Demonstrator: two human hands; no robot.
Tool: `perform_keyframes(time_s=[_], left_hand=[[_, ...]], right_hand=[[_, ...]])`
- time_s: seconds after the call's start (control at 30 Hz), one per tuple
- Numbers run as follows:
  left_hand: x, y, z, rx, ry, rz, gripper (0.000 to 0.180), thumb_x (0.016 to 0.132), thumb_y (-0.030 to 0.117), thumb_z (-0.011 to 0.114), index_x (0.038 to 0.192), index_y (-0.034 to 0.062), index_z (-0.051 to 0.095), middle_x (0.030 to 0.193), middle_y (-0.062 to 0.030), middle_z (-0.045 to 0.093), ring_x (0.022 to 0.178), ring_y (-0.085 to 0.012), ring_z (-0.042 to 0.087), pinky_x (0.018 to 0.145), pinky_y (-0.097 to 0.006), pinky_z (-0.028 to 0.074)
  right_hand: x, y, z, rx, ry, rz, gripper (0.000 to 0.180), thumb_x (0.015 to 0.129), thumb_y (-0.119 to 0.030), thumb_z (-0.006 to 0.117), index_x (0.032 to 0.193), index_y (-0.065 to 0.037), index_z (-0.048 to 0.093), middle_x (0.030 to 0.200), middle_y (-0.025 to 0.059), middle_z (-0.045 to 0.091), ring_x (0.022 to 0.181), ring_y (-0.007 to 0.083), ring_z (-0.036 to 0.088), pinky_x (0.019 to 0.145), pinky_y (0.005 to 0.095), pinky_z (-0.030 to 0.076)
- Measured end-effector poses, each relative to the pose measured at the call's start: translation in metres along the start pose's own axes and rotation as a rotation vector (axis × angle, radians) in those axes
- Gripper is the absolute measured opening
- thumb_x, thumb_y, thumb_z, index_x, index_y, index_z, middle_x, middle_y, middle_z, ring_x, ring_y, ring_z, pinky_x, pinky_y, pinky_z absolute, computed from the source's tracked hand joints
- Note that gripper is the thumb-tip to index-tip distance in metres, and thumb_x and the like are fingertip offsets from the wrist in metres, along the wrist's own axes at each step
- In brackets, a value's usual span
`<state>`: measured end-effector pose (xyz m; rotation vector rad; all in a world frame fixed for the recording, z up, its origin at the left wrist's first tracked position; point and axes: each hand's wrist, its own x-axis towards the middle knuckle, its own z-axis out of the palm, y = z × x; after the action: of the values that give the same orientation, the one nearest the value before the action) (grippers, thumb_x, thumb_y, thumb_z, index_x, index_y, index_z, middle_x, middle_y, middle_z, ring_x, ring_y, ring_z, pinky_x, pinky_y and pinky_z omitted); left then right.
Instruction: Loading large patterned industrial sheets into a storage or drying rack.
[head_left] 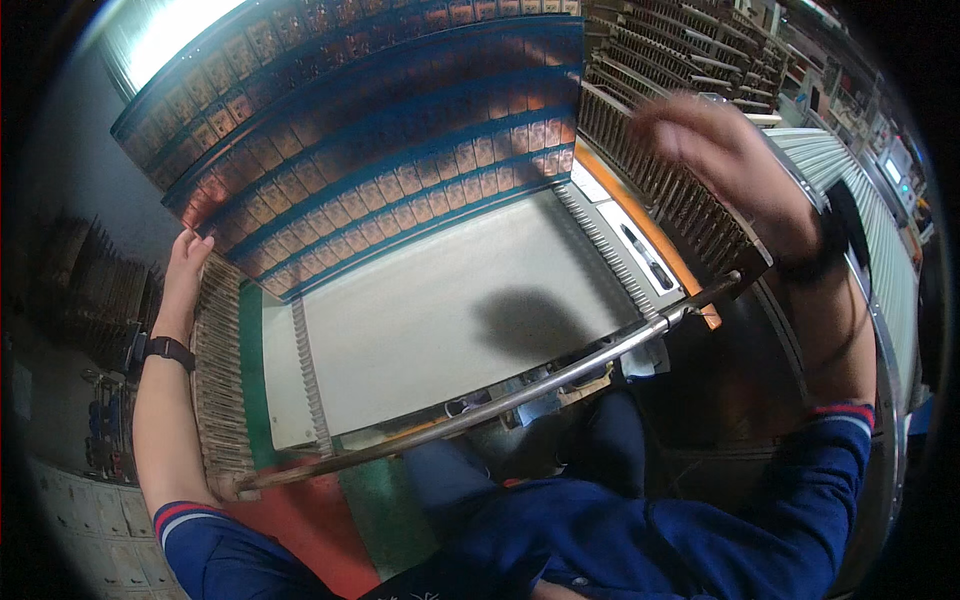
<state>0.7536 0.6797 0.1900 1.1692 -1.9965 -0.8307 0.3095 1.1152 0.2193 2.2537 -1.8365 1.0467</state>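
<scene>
Gripping the copper panel's (pixel 380 150) left edge, left hand (pixel 185 262) curled.

Big panel (pixel 370 150) looked like glossy copper-toned sheet with blue glossy strips. Rail (pixel 480 408) was polished bare metal; work surface (pixel 440 310) matt, smooth, pale grey. Sleeves (pixel 800 500) were blue knit cloth
</scene>
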Motion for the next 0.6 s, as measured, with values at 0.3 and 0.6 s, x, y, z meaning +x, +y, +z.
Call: perform_keyframes(time_s=[0.3, 0.6], left_hand=[[0.009, -0.010, 0.003, -0.086, -0.033, 0.094, 0.068, 0.091, 0.032, 0.064, 0.144, 0.0000, 0.035, 0.142, -0.0196, 0.045, 0.133, -0.0254, 0.041, 0.109, -0.033, 0.030], [0.003, 0.000, 0.008, 0.049, 0.044, 0.074, 0.074, 0.092, 0.033, 0.063, 0.150, 0.0047, 0.027, 0.152, -0.0229, 0.031, 0.141, -0.0311, 0.031, 0.114, -0.039, 0.026]], right_hand=[[0.113, 0.184, -0.003, 0.030, 0.497, 0.555, 0.042, 0.098, -0.042, 0.052, 0.118, -0.006, 0.060, 0.098, 0.0009, 0.061, 0.083, 0.0106, 0.051, 0.072, 0.0286, 0.043], [0.107, 0.164, 0.043, 0.413, 0.490, 0.605, 0.044, 0.095, -0.037, 0.058, 0.130, -0.010, 0.052, 0.115, 0.0001, 0.058, 0.095, 0.0126, 0.048, 0.077, 0.0271, 0.038]])
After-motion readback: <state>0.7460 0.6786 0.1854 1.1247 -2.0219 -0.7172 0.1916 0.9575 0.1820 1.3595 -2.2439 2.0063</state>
